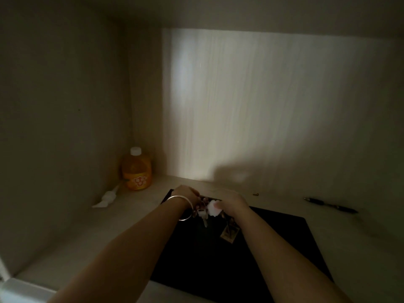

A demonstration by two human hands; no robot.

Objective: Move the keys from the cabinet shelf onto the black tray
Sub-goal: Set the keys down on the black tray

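A bunch of keys (206, 213) with a white tag and a small picture charm hangs between my two hands over the far end of the black tray (284, 241). The tray lies flat on the pale cabinet shelf (76, 243). My left hand (185, 194), with a silver bangle on the wrist, grips the bunch from the left. From the right, my right hand (231, 204) pinches the white tag. The dim light hides whether the keys touch the tray.
An orange bottle (136, 171) with a white cap stands in the back left corner, with a white pump nozzle (107, 199) lying beside it. A dark pen (330, 205) lies on the shelf at the right. Cabinet walls close in on the left and back.
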